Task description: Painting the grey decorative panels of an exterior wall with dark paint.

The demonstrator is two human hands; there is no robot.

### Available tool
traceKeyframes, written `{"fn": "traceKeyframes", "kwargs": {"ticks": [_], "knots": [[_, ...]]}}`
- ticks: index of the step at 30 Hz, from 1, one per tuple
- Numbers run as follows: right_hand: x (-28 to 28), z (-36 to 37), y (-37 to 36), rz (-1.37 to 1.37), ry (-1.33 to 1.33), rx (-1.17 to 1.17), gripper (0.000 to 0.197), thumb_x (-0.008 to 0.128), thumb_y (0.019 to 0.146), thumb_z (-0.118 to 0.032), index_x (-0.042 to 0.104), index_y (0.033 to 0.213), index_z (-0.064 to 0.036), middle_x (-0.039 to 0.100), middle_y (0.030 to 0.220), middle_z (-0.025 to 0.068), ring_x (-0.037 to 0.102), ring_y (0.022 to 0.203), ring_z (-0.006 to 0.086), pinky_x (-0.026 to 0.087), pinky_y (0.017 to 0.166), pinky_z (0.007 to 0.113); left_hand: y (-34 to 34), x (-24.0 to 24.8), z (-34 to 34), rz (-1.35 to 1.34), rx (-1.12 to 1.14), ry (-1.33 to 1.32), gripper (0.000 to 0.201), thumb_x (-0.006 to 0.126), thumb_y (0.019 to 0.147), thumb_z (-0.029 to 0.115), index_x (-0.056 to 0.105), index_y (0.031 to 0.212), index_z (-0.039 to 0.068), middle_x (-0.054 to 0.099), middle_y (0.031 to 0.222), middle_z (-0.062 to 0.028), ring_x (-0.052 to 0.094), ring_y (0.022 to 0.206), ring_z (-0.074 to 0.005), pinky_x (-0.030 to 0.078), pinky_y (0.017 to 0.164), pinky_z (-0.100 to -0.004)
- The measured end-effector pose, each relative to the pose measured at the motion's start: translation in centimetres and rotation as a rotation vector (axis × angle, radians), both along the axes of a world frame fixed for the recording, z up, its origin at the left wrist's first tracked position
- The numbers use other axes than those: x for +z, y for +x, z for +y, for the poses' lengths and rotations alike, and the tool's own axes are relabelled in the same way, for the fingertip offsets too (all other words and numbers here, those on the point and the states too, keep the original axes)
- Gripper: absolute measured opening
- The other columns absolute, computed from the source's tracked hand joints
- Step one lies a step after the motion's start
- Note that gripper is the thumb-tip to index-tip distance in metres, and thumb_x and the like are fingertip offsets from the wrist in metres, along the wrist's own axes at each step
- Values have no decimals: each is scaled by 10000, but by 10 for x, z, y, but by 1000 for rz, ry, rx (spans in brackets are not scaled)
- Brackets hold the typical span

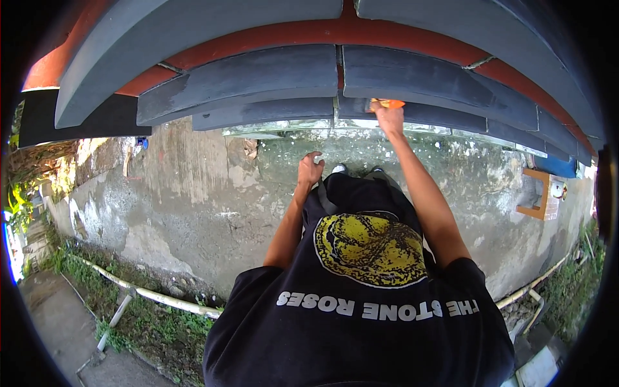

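Observation:
My right hand (389,120) reaches forward, its fingers wrapped round a bright orange tool (391,103). It is pressed to, or held just against, a lower dark grey panel (425,115) of the wall; the grip hides most of its shape, so I cannot tell its kind. My left hand (310,169) hangs in front of my left thigh, away from the wall. Its thumb and forefinger are curved and apart, and I see nothing held in them.
Rows of dark grey slabs (245,71) jut out from a red wall (284,37). Under my shoes (340,169) lies stained concrete ground (193,200). An orange-brown box-like frame (540,195) stands at the right. Behind me run a pale pipe (161,300) and a weedy strip (158,329).

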State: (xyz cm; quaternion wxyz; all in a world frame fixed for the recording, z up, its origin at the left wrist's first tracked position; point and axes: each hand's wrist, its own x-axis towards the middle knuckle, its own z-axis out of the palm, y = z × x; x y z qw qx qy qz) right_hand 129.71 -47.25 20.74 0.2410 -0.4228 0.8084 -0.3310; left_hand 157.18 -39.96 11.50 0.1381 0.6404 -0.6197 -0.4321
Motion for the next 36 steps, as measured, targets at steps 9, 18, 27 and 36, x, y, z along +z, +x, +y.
{"fn": "traceKeyframes", "kwargs": {"ticks": [9, 18, 27, 36], "knots": [[5, -10, -5, -37, -73, -4, 395, 667, 743, -355, 681, 948, -18, 679, 984, 194, 631, 935, 390, 479, 814, 434, 12, -21, 4, -45, 9, -88, 316, 660, 762, 201, 665, 1053, 78, 670, 890, -210, 670, 754, -321, 524, 739, -395], [-23, 4, -14, -223, -171, -72, 275, 709, 783, -239, 692, 925, -4, 714, 943, 90, 663, 872, 194, 476, 775, 318, 5, -30, -7, -3, -37, -213, 310, 657, 766, 203, 662, 1052, 85, 666, 940, -212, 671, 815, -326, 524, 764, -391], [-1, 30, -22, -340, -179, -73, 148, 677, 797, -160, 661, 823, -15, 653, 730, 26, 560, 662, 119, 430, 636, 269, 5, -14, -3, -24, -14, -41, 328, 630, 756, 217, 663, 1058, 91, 646, 1039, -219, 622, 955, -392, 499, 857, -429], [2, 57, -85, -52, -234, -268, 139, 673, 799, -143, 668, 803, -4, 677, 748, 52, 620, 699, 128, 468, 671, 272, 25, -11, 17, -37, 109, 67, 360, 639, 754, 237, 656, 1084, 93, 643, 1021, -237, 622, 960, -391, 496, 855, -435]]}}
